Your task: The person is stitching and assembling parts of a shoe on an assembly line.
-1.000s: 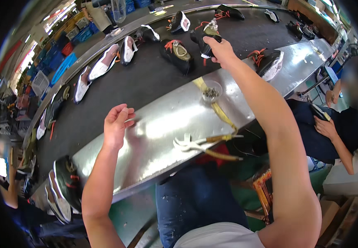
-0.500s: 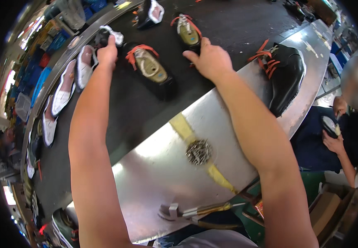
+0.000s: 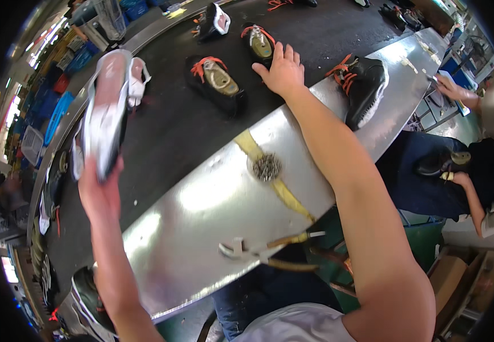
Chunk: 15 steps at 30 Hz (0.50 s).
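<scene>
Lifting a white-soled shoe [image 3: 105,114] at the left of the frame, the left hand [image 3: 100,191] has its grip clenched around the shoe's lower end, sole turned toward the camera. At upper centre, the right hand [image 3: 283,71] lies with its grip released, fingers spread flat on the dark belt [image 3: 167,131], touching a black shoe with orange laces [image 3: 259,43]; a second such shoe [image 3: 215,82] sits just to its left. Lower down, the steel counter [image 3: 201,228] carries a pile of nails [image 3: 267,166] and pincers [image 3: 258,251], and another black shoe [image 3: 364,88] stands at its upper right.
</scene>
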Each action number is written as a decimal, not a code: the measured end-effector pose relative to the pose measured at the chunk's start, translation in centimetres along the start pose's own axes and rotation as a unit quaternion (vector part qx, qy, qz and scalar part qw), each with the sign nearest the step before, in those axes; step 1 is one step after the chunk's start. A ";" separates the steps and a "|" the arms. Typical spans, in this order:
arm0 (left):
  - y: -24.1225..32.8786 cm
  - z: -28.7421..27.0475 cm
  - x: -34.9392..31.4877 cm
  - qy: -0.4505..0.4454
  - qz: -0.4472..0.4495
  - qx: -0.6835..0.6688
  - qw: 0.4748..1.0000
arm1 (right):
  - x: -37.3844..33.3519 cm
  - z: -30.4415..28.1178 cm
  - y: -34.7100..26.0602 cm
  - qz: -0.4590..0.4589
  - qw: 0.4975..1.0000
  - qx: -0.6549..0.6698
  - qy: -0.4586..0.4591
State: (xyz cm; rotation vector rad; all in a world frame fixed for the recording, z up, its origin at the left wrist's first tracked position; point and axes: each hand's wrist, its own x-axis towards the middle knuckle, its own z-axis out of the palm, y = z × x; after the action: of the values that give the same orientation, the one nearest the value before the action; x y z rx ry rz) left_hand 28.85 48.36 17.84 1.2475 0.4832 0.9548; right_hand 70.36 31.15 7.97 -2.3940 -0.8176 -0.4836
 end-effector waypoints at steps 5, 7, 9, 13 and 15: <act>6.8 -7.4 -24.9 0.091 -0.136 0.123 0.979 | -3.6 -4.3 -3.0 -0.113 0.976 0.052 0.179; 5.3 -8.2 -34.5 0.117 -0.077 0.115 0.984 | -8.7 -11.0 -5.9 -0.247 0.927 0.269 0.080; 4.6 -8.5 -41.5 0.114 -0.107 0.118 0.981 | -16.8 -17.2 -7.4 -0.312 0.900 0.305 -0.027; 2.8 -4.1 -48.7 -0.011 -0.201 0.031 0.979 | -28.9 -21.2 -7.1 -0.385 0.899 0.118 -0.171; 1.0 -2.1 -51.5 -0.080 -0.199 0.082 0.973 | -31.1 -21.3 -6.3 -0.405 0.908 0.003 -0.107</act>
State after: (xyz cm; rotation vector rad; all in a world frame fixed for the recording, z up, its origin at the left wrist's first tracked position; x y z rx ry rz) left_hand -1.15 7.44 8.90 1.3011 0.6644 0.4779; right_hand 39.80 8.52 11.68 -2.0255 -1.9211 -0.5168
